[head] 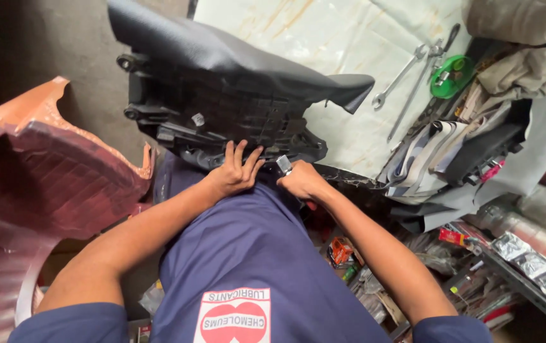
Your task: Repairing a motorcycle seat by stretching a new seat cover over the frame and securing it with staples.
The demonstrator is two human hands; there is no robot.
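Note:
An upturned motorbike seat (pixel 222 101) with a black plastic base and a black vinyl cover rests against my lap. My left hand (pixel 235 171) lies flat with fingers spread on the seat's near edge, pressing the cover down. Just to its right, my right hand (pixel 301 181) is closed around a small metal tool (pixel 284 164), whose silver head pokes up beside the seat edge. The two hands are almost touching.
A broken reddish plastic chair (pixel 44 171) stands at the left. Spanners (pixel 400 76) and a green round container (pixel 452 75) lie on the pale sheet at the upper right. Folded cloth and vinyl pieces (pixel 463 152) pile at the right, above cluttered shelves (pixel 527 260).

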